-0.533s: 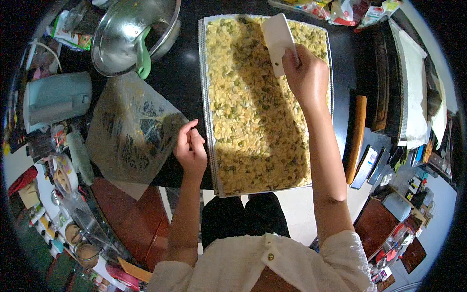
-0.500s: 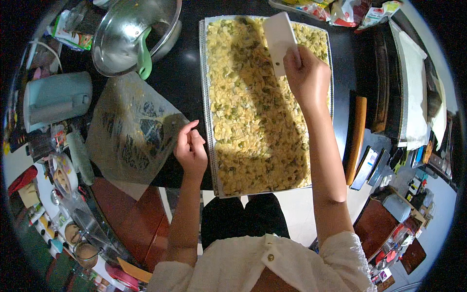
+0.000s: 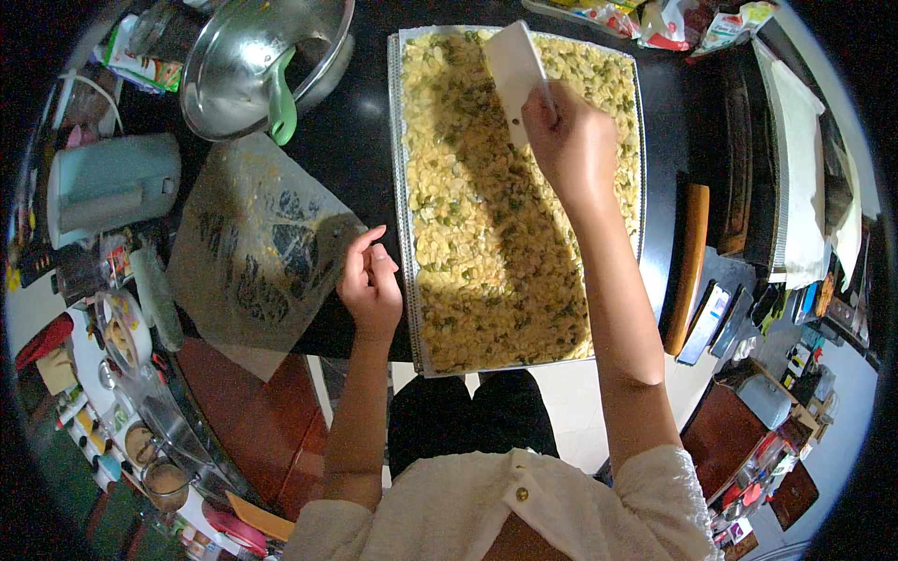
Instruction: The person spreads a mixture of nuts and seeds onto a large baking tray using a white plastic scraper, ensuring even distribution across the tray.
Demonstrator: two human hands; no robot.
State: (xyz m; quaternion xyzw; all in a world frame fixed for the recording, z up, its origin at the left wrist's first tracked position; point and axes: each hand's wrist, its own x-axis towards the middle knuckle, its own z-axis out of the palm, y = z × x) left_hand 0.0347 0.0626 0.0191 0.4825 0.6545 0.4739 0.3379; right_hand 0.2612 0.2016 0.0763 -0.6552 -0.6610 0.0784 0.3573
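Countertop point(image 3: 365, 140): one tray point(image 3: 403, 187) (one scraper point(image 3: 514, 67))

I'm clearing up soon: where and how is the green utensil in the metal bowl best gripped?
Likely by the outer end of its green handle, the empty left hand coming from the near side: that end juts past the near rim of the metal bowl, while the other lies inside.
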